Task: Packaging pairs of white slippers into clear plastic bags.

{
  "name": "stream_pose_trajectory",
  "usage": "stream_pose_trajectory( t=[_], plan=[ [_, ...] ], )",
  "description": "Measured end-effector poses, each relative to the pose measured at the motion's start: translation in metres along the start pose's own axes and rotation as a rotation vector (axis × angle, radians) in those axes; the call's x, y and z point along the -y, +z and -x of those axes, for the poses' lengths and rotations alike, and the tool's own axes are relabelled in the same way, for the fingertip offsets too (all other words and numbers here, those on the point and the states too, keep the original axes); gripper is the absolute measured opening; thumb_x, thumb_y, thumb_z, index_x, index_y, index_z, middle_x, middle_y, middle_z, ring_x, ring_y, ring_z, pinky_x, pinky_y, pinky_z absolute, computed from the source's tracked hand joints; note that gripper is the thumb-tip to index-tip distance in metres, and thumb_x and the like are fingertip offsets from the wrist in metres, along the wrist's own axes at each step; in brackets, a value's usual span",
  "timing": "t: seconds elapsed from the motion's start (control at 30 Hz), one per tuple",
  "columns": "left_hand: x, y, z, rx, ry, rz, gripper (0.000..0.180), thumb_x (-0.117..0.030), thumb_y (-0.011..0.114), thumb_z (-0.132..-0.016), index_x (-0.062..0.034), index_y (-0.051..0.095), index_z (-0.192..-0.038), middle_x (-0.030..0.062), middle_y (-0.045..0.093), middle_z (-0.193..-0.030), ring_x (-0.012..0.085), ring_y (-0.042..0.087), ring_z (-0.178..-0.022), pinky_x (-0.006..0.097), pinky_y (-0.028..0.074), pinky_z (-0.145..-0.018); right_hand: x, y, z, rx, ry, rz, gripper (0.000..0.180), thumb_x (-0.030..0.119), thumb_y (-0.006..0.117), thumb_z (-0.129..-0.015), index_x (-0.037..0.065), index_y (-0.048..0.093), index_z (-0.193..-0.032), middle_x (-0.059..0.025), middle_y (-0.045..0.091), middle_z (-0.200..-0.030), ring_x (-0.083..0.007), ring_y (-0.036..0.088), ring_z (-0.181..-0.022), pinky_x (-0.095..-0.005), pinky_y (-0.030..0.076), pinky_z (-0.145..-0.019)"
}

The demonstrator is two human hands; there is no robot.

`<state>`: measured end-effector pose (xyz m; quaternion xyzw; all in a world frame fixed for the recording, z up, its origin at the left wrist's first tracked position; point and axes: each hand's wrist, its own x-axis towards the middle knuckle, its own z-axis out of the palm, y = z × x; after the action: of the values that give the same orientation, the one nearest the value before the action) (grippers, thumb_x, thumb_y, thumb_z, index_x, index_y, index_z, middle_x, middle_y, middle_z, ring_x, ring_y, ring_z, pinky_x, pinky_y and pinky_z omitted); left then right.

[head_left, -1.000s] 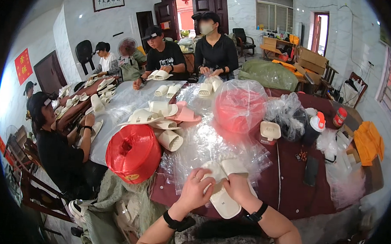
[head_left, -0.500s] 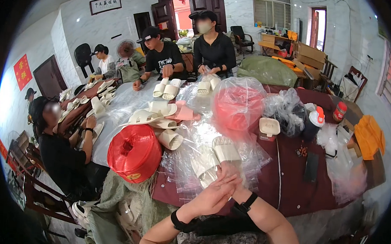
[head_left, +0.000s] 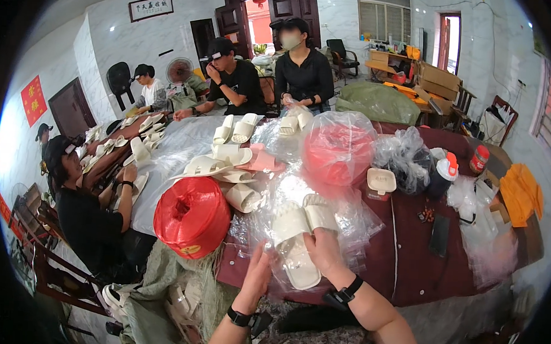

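Note:
A pair of cream slide slippers lies in front of me on clear plastic bags [head_left: 362, 228]. The left slipper [head_left: 302, 265] shows its full sole, heel toward me. Beside it is the right slipper [head_left: 320, 214], its heel end covered by my right hand [head_left: 325, 253], which grips it with the thumb on the near side and other fingers partly hidden. My left hand [head_left: 257, 274] is off to the left of the pair, fingers stretched out and pointing up, near the bag's edge. Nothing that I can make out is held in it.
A red twine roll [head_left: 192, 217] stands left, more slippers [head_left: 211, 165] behind it. Farther back sits a bagged red roll [head_left: 338, 151]. To the right are a lidded tub [head_left: 381, 181], a bottle [head_left: 442, 176] and a phone [head_left: 439, 236]. Co-workers sit around the table [head_left: 406, 270].
My hands, clasped together over the slippers before, have come apart: the left moved left, the right onto the right slipper. The left slipper's sole is now uncovered. A co-worker raised a hand to the face.

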<state>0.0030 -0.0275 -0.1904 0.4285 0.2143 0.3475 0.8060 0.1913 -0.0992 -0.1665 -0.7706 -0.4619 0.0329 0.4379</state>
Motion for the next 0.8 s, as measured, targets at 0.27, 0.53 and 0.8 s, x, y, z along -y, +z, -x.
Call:
stream_pose_trajectory(
  t=[0.27,0.53,0.8],
  plan=[
    [0.007,0.016,0.002,0.114,-0.06,-0.203,0.072,-0.014,0.063,-0.096,-0.0013,0.022,-0.153,0.0134,0.048,-0.143,0.0228,0.051,-0.126,0.034,0.043,-0.105,0.006,-0.006,0.0,-0.084,-0.037,-0.028,0.03,0.025,0.063,-0.092,-0.002,0.059,-0.08,-0.0249,0.063,-0.076,-0.0452,0.062,-0.073,-0.053,0.047,-0.067],
    [-0.008,0.022,0.013,0.213,-0.357,-0.141,0.068,-0.001,0.058,-0.095,-0.0066,0.024,-0.154,0.0143,0.053,-0.135,0.0178,0.059,-0.114,0.034,0.053,-0.093,-0.012,-0.001,-0.018,-0.111,0.021,0.076,0.03,0.027,0.064,-0.091,-0.002,0.061,-0.085,-0.0248,0.064,-0.078,-0.045,0.063,-0.076,-0.0516,0.049,-0.067],
    [0.006,-0.006,0.001,-0.026,-0.311,-0.17,0.068,-0.005,0.06,-0.095,-0.007,0.024,-0.153,0.0156,0.054,-0.133,0.0239,0.061,-0.11,0.04,0.055,-0.092,-0.037,0.036,-0.002,0.307,0.02,-0.087,0.057,0.02,0.066,-0.089,-0.007,0.041,-0.132,-0.0276,0.065,-0.09,-0.0443,0.064,-0.088,-0.0503,0.05,-0.076]
  ],
)
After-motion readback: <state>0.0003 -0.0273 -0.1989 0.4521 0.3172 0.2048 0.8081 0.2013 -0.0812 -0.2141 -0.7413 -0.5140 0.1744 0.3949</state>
